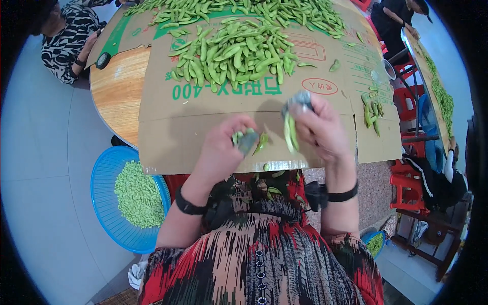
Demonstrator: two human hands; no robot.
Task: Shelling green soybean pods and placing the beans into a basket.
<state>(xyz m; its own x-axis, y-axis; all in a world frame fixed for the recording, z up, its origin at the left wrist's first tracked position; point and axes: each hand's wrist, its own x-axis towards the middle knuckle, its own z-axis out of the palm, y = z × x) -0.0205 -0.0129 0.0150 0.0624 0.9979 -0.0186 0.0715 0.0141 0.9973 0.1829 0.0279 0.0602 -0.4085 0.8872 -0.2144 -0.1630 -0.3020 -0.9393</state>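
Note:
My left hand (pixel 226 145) is closed over a few green soybeans (pixel 237 136), with a grey-green cover on its thumb. My right hand (pixel 325 124), fingertips wrapped in something grey-blue, pinches a split green soybean pod (pixel 291 133) that hangs downward. Both hands are above the near part of a flattened cardboard sheet (pixel 168 134). Close to my left thumb is a yellowish pod (pixel 261 143); whether it touches the thumb I cannot tell. Beyond my hands lies a large heap of soybean pods (pixel 239 53). One loose bean (pixel 266 166) sits at the cardboard's front edge.
Low on the left stands a blue basket (pixel 99 203) of shelled beans. Several discarded-looking pods (pixel 373 112) lie on the cardboard's right side. A person (pixel 66 43) sits at the far left of the wooden table (pixel 119 94); others are at another table on the right, near red stools (pixel 406 190).

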